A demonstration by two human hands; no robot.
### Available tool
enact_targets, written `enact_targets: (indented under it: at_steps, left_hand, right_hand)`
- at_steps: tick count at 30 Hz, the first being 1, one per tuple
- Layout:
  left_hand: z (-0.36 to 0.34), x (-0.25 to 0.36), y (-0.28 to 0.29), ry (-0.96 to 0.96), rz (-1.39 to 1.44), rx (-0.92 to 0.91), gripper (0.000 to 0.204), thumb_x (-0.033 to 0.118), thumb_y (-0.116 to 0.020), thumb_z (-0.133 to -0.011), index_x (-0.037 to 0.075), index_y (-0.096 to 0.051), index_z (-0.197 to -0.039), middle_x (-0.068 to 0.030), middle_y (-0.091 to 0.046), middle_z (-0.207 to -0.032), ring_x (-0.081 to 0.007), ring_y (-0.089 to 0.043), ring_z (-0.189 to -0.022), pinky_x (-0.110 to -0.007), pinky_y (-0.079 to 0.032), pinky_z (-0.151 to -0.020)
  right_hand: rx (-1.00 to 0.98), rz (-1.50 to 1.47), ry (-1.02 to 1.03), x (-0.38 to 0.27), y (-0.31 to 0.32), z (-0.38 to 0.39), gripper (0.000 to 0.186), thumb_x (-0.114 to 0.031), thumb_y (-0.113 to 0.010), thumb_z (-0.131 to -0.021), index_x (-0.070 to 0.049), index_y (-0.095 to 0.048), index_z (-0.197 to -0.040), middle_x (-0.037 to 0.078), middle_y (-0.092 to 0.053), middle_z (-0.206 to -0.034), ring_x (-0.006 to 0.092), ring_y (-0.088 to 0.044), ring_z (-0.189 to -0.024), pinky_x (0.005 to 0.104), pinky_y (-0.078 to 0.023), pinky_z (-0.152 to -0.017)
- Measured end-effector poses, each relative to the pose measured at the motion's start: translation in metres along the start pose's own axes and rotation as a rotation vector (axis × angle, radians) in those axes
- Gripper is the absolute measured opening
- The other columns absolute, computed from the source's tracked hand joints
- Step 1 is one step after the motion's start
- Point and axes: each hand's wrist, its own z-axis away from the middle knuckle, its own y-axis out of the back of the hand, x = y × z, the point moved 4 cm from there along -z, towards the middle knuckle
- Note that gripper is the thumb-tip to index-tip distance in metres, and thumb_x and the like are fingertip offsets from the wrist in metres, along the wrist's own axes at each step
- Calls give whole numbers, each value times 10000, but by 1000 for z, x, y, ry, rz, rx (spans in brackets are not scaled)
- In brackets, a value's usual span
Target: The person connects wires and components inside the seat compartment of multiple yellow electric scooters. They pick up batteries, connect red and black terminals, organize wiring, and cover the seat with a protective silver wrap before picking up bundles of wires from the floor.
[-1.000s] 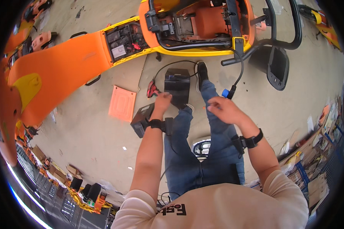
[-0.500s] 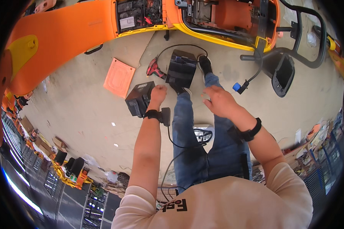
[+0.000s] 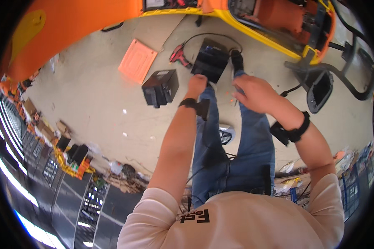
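My left hand (image 3: 197,85) is closed in a fist at the near edge of a black box (image 3: 212,60) that stands by my feet. Whatever its fingers hold, if anything, is hidden. Above my right knee hovers my right hand (image 3: 255,94), fingers bent and thumb apart, with no object visible in it. A second black box (image 3: 160,88) with a handle on its side stands to the left, apart from both hands. A black cable (image 3: 291,90) runs behind my right wrist, which hides its end.
A red and black cordless drill (image 3: 180,56) lies beside the near box, with an orange square cover (image 3: 138,61) farther left. An orange and yellow vehicle body (image 3: 262,35) spans the far side. At right lies a black cup-shaped part (image 3: 320,93) near a black tubular frame (image 3: 353,85).
My left hand has left the left box and moved right to the box by my feet. My right hand's fingers have bent more. The view has shifted, and the blue connector is now hidden.
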Motion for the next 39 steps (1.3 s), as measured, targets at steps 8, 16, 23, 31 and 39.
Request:
enact_targets:
  at_steps: [8,16,23,31,39]
  left_hand:
    - [56,-32,-3,361,524,-246,201,155,-536,-796,16,-576,-936,-57,-588,-764,-154,-578,-645,-257,-460,-527]
    - [48,-186,82,528,673,77,223,133,-533,-785,15,-567,-970,-75,-589,-761,-162,-569,-603,-273,-431,-470]
    - [24,-212,159,410,-187,479,427,154,-567,-676,-43,-529,-1052,-211,-595,-942,-331,-572,-894,-371,-441,-802]
    - [-5,-193,137,305,-83,458,450,134,-562,-669,-66,-516,-1069,-225,-580,-978,-331,-559,-921,-353,-435,-815]
    - [-23,-149,37,-22,146,140,336,146,-567,-716,-27,-548,-1004,-167,-609,-899,-318,-591,-807,-349,-457,-749]
  right_hand:
    - [221,-179,-630,114,-128,-140,423,-344,-503,-794,9,-530,-1027,229,-549,-1025,368,-534,-949,405,-418,-848]
    - [1,97,-748,154,-150,-187,576,-481,-407,-828,-24,-449,-1176,216,-439,-1206,362,-436,-1106,424,-364,-923]
    - [-7,172,-862,189,-158,-216,578,-505,-374,-828,-59,-496,-1175,169,-439,-1247,324,-430,-1134,416,-366,-920]
    - [-76,115,-817,214,-178,-225,443,-359,-436,-784,-14,-588,-1017,178,-524,-1137,348,-481,-1066,406,-392,-879]
    - [85,-341,-745,208,-152,-200,420,-376,-584,-716,27,-631,-825,153,-627,-849,255,-592,-778,329,-450,-720]
